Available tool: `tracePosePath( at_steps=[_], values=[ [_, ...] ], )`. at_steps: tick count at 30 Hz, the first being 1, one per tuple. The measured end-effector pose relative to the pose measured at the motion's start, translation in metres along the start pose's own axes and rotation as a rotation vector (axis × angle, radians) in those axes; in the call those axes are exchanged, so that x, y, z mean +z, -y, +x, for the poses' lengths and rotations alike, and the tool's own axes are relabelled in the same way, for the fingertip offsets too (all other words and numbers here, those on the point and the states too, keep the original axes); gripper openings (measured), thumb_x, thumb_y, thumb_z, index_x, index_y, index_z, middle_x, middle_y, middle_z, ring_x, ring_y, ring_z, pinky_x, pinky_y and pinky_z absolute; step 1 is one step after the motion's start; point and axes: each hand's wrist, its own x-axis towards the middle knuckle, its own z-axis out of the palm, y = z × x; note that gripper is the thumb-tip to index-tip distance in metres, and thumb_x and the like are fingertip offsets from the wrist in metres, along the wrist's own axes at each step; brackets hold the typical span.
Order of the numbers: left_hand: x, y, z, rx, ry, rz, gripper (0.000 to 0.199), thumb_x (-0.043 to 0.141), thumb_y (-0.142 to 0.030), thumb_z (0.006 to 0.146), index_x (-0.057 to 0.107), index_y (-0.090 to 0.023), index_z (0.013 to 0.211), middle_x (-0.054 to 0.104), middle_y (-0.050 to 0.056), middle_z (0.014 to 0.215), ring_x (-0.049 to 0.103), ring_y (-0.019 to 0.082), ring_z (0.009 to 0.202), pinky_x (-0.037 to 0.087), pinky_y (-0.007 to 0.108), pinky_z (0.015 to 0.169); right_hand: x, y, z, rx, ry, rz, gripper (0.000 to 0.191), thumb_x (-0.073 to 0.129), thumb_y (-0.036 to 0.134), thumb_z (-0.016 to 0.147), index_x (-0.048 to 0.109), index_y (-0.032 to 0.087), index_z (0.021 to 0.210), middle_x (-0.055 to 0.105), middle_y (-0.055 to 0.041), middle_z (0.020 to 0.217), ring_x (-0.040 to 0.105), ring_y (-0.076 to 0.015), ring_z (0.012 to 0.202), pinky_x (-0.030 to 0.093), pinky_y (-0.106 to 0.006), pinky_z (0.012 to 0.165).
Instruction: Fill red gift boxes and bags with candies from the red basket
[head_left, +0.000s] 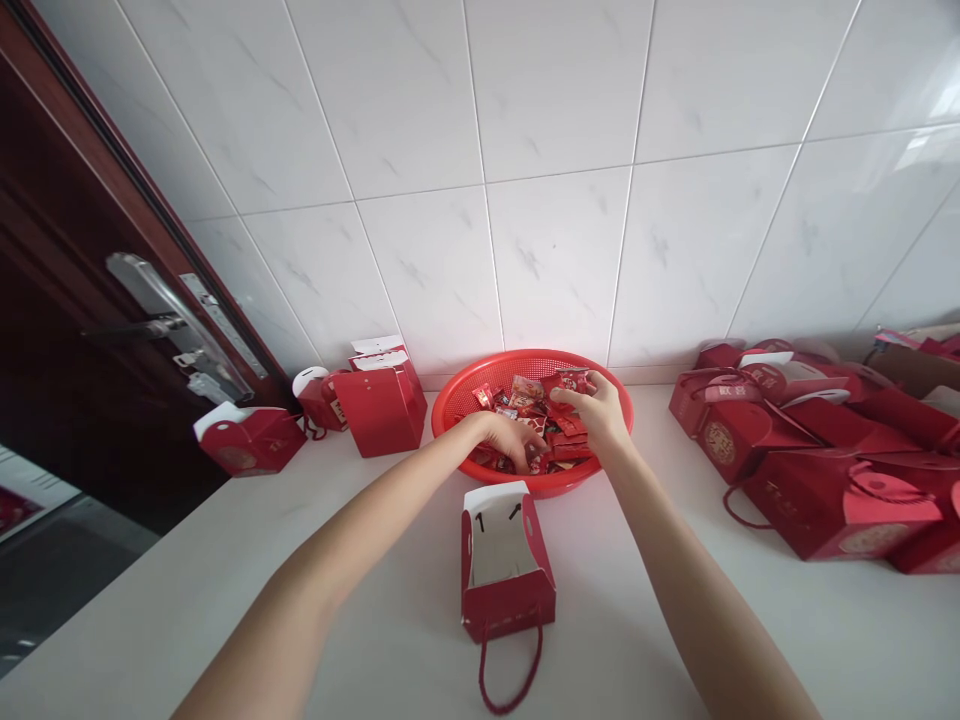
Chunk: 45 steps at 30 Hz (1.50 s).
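A red plastic basket [616,392] near the wall holds several wrapped candies [527,390]. Inside it, at the front left, my left hand [516,440] reaches down with its fingers bent together on a candy, partly hidden among the wrappers. My right hand [598,408] is over the basket's right side, thumb and fingers closed on a red candy packet [574,380]. In front of the basket stands a red gift box [508,605], its top open and its pale inside showing, with a cord handle hanging toward me.
Several closed red boxes [825,500] crowd the table's right side. At the left stand a tall red box [379,412] and smaller open ones [255,440]. A tiled wall [555,250] rises behind; a dark door [75,300] is at far left.
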Motion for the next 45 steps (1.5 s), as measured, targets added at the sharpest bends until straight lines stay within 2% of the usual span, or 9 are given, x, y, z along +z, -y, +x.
tracePosePath(
  at_steps=[12, 20, 23, 28, 30, 33, 37, 41, 45],
  values=[
    [-0.001, 0.013, 0.002, 0.038, -0.031, -0.091, 0.041, 0.075, -0.03, 0.061, 0.065, -0.024, 0.1, 0.063, -0.005, 0.067, 0.06, 0.018, 0.063, 0.044, 0.026, 0.055, 0.0, -0.003, 0.002, -0.001, 0.0, 0.011, 0.03, 0.077, 0.023, 0.053, 0.055, 0.022, 0.073, 0.067, 0.0028, 0.07, 0.062, -0.0173, 0.064, 0.051, -0.031, 0.061],
    [-0.001, 0.013, 0.002, 0.084, -0.374, -0.107, 0.064, 0.081, -0.031, 0.066, 0.057, -0.024, 0.125, 0.068, 0.001, 0.106, 0.065, 0.023, 0.102, 0.05, 0.029, 0.083, -0.001, -0.002, 0.002, 0.003, 0.006, 0.01, 0.031, 0.077, 0.023, 0.053, 0.051, 0.022, 0.069, 0.066, 0.0032, 0.067, 0.062, -0.0177, 0.064, 0.051, -0.032, 0.061],
    [-0.002, 0.018, 0.006, 0.035, -0.513, -0.062, 0.079, 0.08, -0.029, 0.068, 0.047, -0.026, 0.139, 0.067, 0.003, 0.113, 0.064, 0.024, 0.105, 0.05, 0.028, 0.083, -0.001, -0.002, 0.002, 0.004, 0.004, 0.014, 0.031, 0.077, 0.024, 0.053, 0.05, 0.023, 0.069, 0.065, 0.004, 0.066, 0.061, -0.0171, 0.062, 0.05, -0.031, 0.059],
    [-0.003, 0.027, 0.008, -0.119, -0.601, 0.041, 0.1, 0.083, -0.024, 0.062, 0.035, -0.023, 0.149, 0.066, 0.009, 0.116, 0.064, 0.03, 0.107, 0.051, 0.032, 0.083, 0.0, -0.001, 0.002, -0.002, -0.002, 0.023, 0.032, 0.078, 0.023, 0.052, 0.051, 0.023, 0.069, 0.064, 0.0048, 0.064, 0.061, -0.0169, 0.062, 0.05, -0.03, 0.06],
    [-0.004, 0.027, 0.007, -0.138, -0.647, 0.087, 0.094, 0.081, -0.023, 0.064, 0.037, -0.021, 0.148, 0.063, 0.012, 0.123, 0.061, 0.033, 0.113, 0.05, 0.036, 0.088, 0.0, -0.002, 0.003, 0.0, -0.001, 0.029, 0.031, 0.078, 0.023, 0.051, 0.054, 0.022, 0.072, 0.066, 0.0036, 0.067, 0.063, -0.0179, 0.064, 0.052, -0.031, 0.062],
    [-0.004, 0.018, 0.005, -0.061, -0.713, 0.161, 0.062, 0.069, -0.021, 0.077, 0.051, -0.021, 0.136, 0.057, 0.013, 0.134, 0.054, 0.031, 0.124, 0.045, 0.037, 0.101, 0.0, -0.003, 0.004, 0.001, -0.004, 0.028, 0.031, 0.077, 0.023, 0.051, 0.056, 0.022, 0.073, 0.067, 0.0026, 0.069, 0.063, -0.0183, 0.065, 0.052, -0.032, 0.062],
    [-0.003, -0.001, 0.012, 0.074, -0.6, 0.228, 0.025, 0.066, -0.03, 0.083, 0.067, -0.022, 0.106, 0.066, 0.005, 0.115, 0.061, 0.025, 0.112, 0.046, 0.031, 0.096, 0.0, -0.003, 0.003, -0.005, -0.009, 0.019, 0.03, 0.076, 0.022, 0.053, 0.053, 0.022, 0.07, 0.064, 0.004, 0.065, 0.059, -0.0158, 0.061, 0.049, -0.029, 0.057],
    [-0.001, -0.014, 0.027, 0.069, -0.401, 0.255, 0.03, 0.074, -0.044, 0.073, 0.064, -0.021, 0.089, 0.067, 0.003, 0.084, 0.066, 0.024, 0.083, 0.051, 0.032, 0.073, -0.001, -0.003, 0.002, -0.011, 0.002, 0.01, 0.028, 0.076, 0.022, 0.055, 0.051, 0.022, 0.069, 0.063, 0.0045, 0.065, 0.058, -0.0147, 0.058, 0.048, -0.028, 0.054],
    [-0.003, -0.021, 0.039, 0.013, -0.309, 0.264, 0.032, 0.074, -0.048, 0.07, 0.06, -0.021, 0.079, 0.062, 0.002, 0.072, 0.065, 0.026, 0.077, 0.051, 0.035, 0.069, -0.001, -0.005, 0.004, -0.015, 0.007, 0.012, 0.029, 0.076, 0.023, 0.055, 0.05, 0.022, 0.068, 0.063, 0.0046, 0.064, 0.059, -0.0156, 0.06, 0.049, -0.029, 0.056]
  ],
)
